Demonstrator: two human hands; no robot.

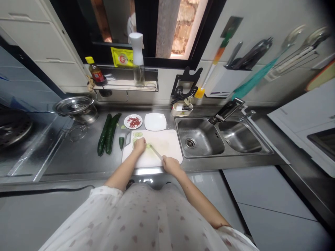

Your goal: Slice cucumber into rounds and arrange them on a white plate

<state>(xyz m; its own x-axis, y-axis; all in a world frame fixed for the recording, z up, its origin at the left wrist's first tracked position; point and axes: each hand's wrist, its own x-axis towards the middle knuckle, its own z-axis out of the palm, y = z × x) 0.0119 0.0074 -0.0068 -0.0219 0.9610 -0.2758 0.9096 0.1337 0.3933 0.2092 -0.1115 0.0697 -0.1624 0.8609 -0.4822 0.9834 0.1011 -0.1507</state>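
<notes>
My right hand (171, 165) is closed around the handle of a knife (157, 153), its blade pointing up and left over the white cutting board (167, 143). By the blade's tip lies a thin cucumber slice (148, 145). My left hand (140, 145) rests at the left part of the board with curled fingers; whatever they may hold is hidden. More cucumber slices (137, 134) lie just beyond that hand, and some show at its left side. A short cucumber end piece (121, 142) sits left of the board, on the steel counter.
Two whole cucumbers (108, 134) lie farther left. Behind the board are a plate of chopped red pieces (133, 121) and a white square plate (155, 121). A lidded pot (78, 109) stands back left. To the right is a double sink (200, 155) with a faucet (227, 109).
</notes>
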